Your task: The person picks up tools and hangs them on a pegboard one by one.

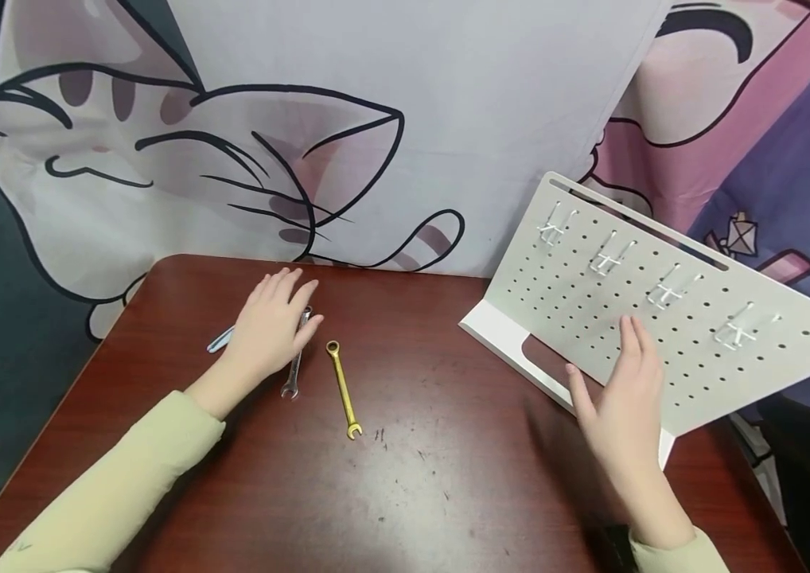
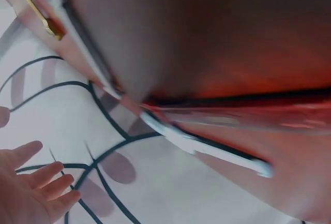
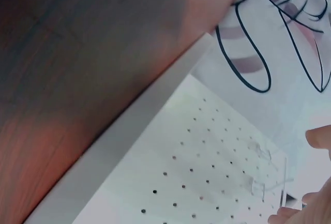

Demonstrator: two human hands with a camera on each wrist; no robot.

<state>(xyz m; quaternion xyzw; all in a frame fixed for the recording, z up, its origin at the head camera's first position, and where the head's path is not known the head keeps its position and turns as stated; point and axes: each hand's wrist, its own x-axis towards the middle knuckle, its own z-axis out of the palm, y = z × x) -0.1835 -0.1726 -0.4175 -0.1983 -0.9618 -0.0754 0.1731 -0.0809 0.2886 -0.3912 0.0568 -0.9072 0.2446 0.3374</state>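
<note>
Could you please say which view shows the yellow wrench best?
The head view, where the yellow wrench lies whole and unobstructed. The left wrist view cuts it off at the top edge; the right wrist view lacks it.

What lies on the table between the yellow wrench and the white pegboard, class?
The head view shows bare brown tabletop between the yellow wrench and the white pegboard, apart from a few small dark marks.
</note>
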